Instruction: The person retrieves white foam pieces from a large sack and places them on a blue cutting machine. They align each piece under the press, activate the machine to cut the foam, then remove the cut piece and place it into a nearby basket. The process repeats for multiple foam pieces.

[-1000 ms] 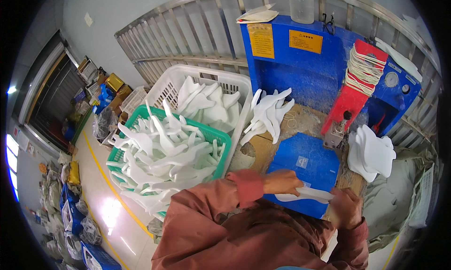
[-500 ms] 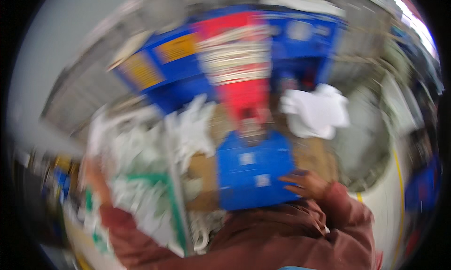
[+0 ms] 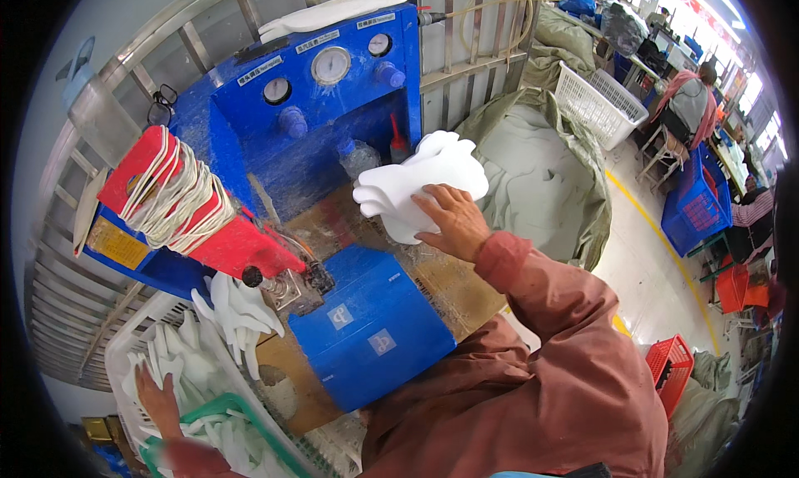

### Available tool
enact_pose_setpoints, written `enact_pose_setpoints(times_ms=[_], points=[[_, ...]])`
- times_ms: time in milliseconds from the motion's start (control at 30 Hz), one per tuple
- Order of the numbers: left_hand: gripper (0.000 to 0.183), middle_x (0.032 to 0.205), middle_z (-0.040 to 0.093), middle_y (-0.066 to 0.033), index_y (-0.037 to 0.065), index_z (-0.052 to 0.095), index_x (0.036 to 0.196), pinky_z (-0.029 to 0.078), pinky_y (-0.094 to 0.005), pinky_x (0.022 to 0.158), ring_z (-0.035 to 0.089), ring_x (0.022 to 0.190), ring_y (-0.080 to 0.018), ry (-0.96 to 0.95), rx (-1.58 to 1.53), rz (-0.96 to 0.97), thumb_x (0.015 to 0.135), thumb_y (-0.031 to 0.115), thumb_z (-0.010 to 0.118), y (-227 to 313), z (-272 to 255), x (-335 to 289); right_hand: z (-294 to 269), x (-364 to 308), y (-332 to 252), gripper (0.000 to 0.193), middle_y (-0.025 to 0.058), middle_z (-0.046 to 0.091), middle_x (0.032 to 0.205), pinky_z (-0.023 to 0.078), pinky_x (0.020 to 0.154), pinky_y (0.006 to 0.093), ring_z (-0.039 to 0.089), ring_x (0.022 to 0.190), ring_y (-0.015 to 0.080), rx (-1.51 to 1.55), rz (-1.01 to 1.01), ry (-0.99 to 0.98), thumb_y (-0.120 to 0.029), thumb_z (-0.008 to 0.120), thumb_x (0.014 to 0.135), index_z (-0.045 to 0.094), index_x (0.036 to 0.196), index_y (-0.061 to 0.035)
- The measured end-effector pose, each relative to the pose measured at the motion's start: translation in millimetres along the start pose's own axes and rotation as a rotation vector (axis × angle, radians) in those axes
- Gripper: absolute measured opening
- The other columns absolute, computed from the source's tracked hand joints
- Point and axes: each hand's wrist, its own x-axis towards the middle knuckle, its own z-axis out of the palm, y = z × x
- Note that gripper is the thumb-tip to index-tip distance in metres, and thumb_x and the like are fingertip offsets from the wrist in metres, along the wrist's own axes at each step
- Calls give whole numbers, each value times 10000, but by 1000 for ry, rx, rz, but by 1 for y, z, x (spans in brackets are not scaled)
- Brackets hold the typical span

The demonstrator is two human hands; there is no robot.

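On the right side of the work surface lies a stack of smooth white flat pieces with wavy, finger-like edges [image 3: 416, 178]. My right hand [image 3: 454, 222] rests on it, fingers laid along the top piece and thumb apart by the near edge. At the lower left, my left hand [image 3: 158, 403] has its fingers spread over limp white pieces [image 3: 179, 353] in a white basket [image 3: 121, 353]; it does not visibly hold any. Between the hands is a blue board [image 3: 374, 312], beside the metal end of a red, cord-wrapped machine arm [image 3: 200, 208].
A blue machine housing with gauges [image 3: 330, 65] stands behind. More white pieces [image 3: 241, 316] hang by the basket, which also contains a green-rimmed basket [image 3: 275, 440]. A large sack of white pieces [image 3: 541, 183] is at the right. Farther right are a white crate [image 3: 583, 104] and seated people.
My right hand has moved from the blue board onto the white stack. The view has swung right, and its earlier blur is gone. My left hand remains over the basket.
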Motion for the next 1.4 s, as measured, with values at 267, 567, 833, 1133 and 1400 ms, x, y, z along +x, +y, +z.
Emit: enact_pose_setpoints(times_ms=[267, 567, 833, 1133, 1400], points=[[559, 1415, 641, -249, -39, 633, 1382, 442, -419, 1144, 606, 1326, -382, -391, -589, 374, 875, 132, 798, 178, -23, -78, 6, 14, 22, 324, 114, 711, 1255, 483, 996, 468, 654, 1177, 329, 152, 20, 49, -323, 721, 966, 758, 1195, -97], [535, 1396, 677, -146, 27, 598, 1479, 515, -365, 1076, 632, 1298, -240, -818, -1260, 342, 985, 147, 765, 317, 6, -155, -35, 27, 35, 199, 180, 749, 1098, 579, 868, 470, 715, 976, 397, 115, 104, 371, -167, 655, 1000, 748, 1138, -58], [844, 1648, 384, -180, 119, 174, 1709, 497, -445, 1125, 530, 1410, -312, -1240, -2032, 264, 1030, 31, 668, 407, -9, -220, -133, -88, -35, 381, 192, 732, 1205, 558, 880, 444, 710, 1129, 381, -179, -151, 576, 43, 715, 802, 750, 1180, 12], [359, 1245, 730, -124, -20, 661, 1334, 580, -360, 946, 711, 1092, -219, -633, -1949, -275, 986, 42, 721, 368, 0, -253, -53, -140, -116, 382, 195, 655, 1386, 520, 1061, 505, 621, 1315, 375, 460, -452, 100, -147, 825, 843, 743, 1202, -46], [564, 1381, 656, -153, -12, 527, 1472, 535, -429, 1069, 662, 1235, -281, -629, -1947, -367, 929, -71, 668, 272, 15, -257, 7, -107, -114, 413, 123, 704, 1176, 553, 902, 345, 649, 1112, 174, 1598, 623, -571, -292, 692, 1052, 621, 1322, 12]])
